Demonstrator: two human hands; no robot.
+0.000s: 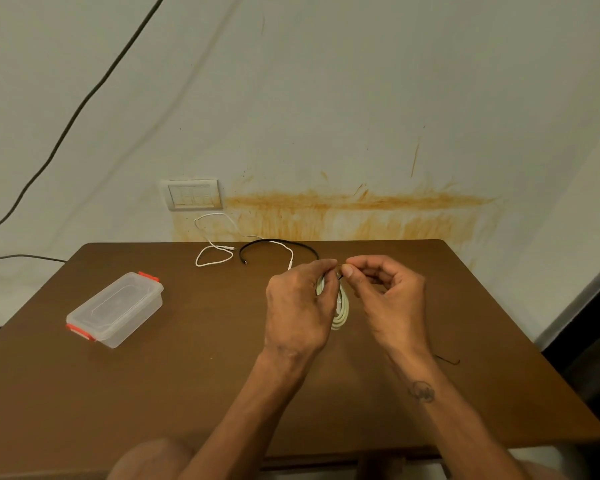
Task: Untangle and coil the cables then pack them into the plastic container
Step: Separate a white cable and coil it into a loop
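Coiled pale cable [342, 306], wound in several loops, hangs upright between both hands above a brown table [187, 375], its long axis running away from the person. Left hand [298, 306] grips the coil; right hand [385, 292] pinches a thin dark tie [341, 276] at its top. A lidded container [115, 310] sits well left. White cable [215, 252] and black cable [278, 249] lie by the stained wall [361, 216].
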